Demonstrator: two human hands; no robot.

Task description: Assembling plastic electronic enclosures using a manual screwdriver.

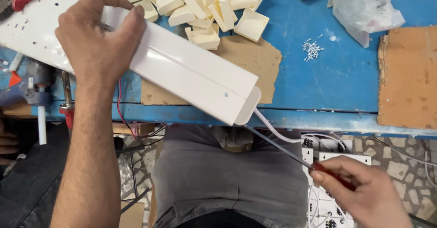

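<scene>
At ten o'clock, the left hand [98,36] clamps one long white casing [150,57] overhanging the blue bench's [337,73] near edge; at five o'clock, the right hand [364,194] grips one red-handled screwdriver [291,153], tip at the end cap.

Only 1 view: a head-worn camera looking steeply down from close above, over the near edge of a blue workbench [318,73]. The wearer's grey-trousered lap [227,178] and tiled floor [400,164] fill the lower frame.
</scene>
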